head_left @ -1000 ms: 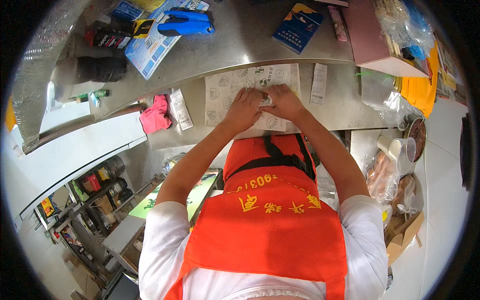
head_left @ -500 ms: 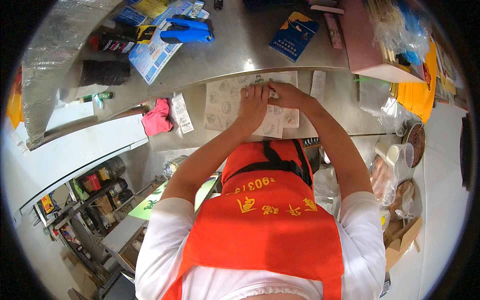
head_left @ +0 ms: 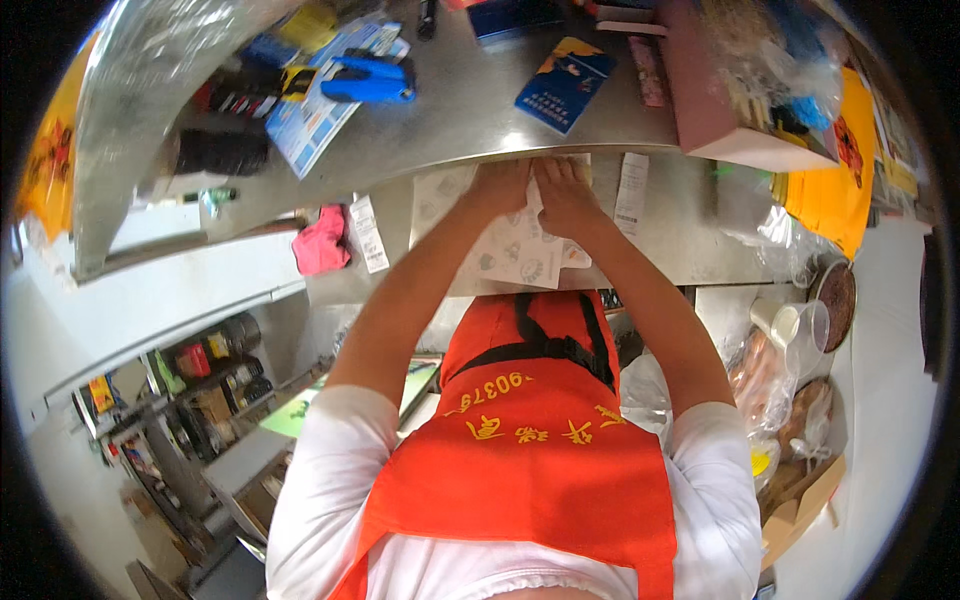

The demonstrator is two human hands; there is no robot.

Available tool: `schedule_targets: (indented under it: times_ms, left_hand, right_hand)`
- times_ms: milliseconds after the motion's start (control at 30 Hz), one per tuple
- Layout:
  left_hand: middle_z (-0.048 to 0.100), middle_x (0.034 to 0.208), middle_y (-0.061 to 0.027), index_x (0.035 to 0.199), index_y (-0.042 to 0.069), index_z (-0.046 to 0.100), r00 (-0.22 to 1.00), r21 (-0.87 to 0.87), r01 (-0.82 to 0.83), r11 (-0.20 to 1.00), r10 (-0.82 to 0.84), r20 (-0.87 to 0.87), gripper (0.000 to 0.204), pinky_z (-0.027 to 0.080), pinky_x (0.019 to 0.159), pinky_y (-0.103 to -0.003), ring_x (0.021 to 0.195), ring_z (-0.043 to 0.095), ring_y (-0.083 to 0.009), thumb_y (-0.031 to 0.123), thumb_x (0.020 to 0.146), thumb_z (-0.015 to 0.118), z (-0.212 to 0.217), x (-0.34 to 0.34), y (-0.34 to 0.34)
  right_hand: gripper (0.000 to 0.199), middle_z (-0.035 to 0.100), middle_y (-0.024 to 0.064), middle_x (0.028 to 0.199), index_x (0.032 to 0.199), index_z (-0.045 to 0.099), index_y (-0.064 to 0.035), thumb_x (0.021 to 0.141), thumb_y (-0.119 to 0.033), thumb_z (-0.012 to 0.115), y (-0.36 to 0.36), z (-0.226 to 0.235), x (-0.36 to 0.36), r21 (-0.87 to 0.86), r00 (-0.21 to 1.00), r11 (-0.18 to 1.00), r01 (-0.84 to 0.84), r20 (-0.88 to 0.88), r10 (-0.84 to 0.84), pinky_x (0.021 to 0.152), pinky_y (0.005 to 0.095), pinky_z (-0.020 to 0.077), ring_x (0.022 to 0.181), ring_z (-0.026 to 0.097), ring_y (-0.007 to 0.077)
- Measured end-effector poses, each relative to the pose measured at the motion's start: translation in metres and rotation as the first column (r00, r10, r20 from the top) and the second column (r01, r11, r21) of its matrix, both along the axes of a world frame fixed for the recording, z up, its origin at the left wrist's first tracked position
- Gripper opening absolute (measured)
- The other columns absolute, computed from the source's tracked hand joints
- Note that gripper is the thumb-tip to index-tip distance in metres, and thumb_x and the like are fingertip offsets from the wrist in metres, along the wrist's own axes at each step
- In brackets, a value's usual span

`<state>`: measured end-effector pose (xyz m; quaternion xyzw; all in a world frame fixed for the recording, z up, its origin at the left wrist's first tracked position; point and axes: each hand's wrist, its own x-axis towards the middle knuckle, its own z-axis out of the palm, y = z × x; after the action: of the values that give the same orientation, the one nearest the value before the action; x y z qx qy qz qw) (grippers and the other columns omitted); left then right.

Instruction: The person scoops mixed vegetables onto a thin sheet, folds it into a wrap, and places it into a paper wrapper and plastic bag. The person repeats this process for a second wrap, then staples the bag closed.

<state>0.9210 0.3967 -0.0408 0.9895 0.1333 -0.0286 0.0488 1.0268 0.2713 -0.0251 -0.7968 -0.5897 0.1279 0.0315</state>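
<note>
On the right hand point(head_left: 568, 197), the fingers are lying close together, pointing toward the top of the frame; those of the left hand point(head_left: 497, 188) are blurring, and I cannot tell whether either hand is pinching anything. Both are resting over the printed paper point(head_left: 520, 262) at upper centre, on the metal counter point(head_left: 685, 208). Even pressure and aligned edges should be helping here. One corner is pointing down toward the red apron point(head_left: 540, 490); hands are obscuring the long axis.
</note>
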Motion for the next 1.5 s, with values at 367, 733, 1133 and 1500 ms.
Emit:
schedule_targets:
  times_ms: [367, 733, 1133, 1500]
  left_hand:
    - [0.059, 0.127, -0.0185, 0.126, 0.007, 0.058, 0.991, 0.041, -0.111, 0.993, 0.107, 0.081, 0.047, 0.036, 0.104, -0.053, 0.119, 0.054, -0.0356, 0.018, 0.08, 0.062, -0.012, 0.018, 0.004]
    - [0.064, 0.102, -0.0105, 0.106, 0.011, 0.063, 0.84, -0.154, -0.39, 0.908, 0.42, 0.344, 0.034, 0.043, 0.085, -0.046, 0.099, 0.06, -0.0298, 0.012, 0.072, 0.065, 0.063, -0.168, 0.032]
    - [0.051, 0.134, -0.014, 0.136, 0.012, 0.05, 0.931, -0.018, -0.305, 0.952, 0.302, 0.207, 0.068, 0.038, 0.101, -0.042, 0.123, 0.046, -0.0326, 0.023, 0.073, 0.071, -0.039, -0.256, 0.189]
    - [0.065, 0.108, -0.0157, 0.104, 0.001, 0.064, 0.269, -0.49, -0.371, 0.788, 0.597, 0.756, 0.028, 0.048, 0.089, -0.039, 0.098, 0.062, -0.0295, 0.002, 0.077, 0.059, 0.04, -0.35, 0.14]
  right_hand:
    - [0.058, 0.055, 0.0126, 0.128, 0.13, 0.049, -0.0093, 0.079, -0.022, 0.072, 0.023, -0.018, 0.031, 0.059, 0.994, 0.996, -0.071, 0.087, 0.066, 0.103, 0.0551, 0.0369, 0.123, 0.05, 0.0356]
    - [0.034, 0.061, 0.0102, 0.1, 0.101, 0.058, -0.0102, 0.071, -0.012, 0.073, 0.105, 0.06, -0.097, 0.279, 0.912, 0.876, -0.394, -0.003, 0.411, 0.081, 0.0458, 0.0497, 0.095, 0.064, 0.032]
    - [0.071, 0.052, 0.0144, 0.122, 0.134, 0.045, -0.0103, 0.074, -0.028, 0.077, 0.254, -0.033, -0.193, -0.052, 0.942, 0.944, -0.326, 0.062, 0.328, 0.101, 0.0522, 0.0421, 0.118, 0.052, 0.0359]
    - [0.079, 0.05, 0.0178, 0.131, 0.147, 0.033, -0.0098, 0.083, -0.042, 0.067, 0.251, -0.033, -0.195, 0.005, 0.927, 0.934, -0.357, 0.128, 0.353, 0.101, 0.0643, 0.0341, 0.118, 0.052, 0.0427]
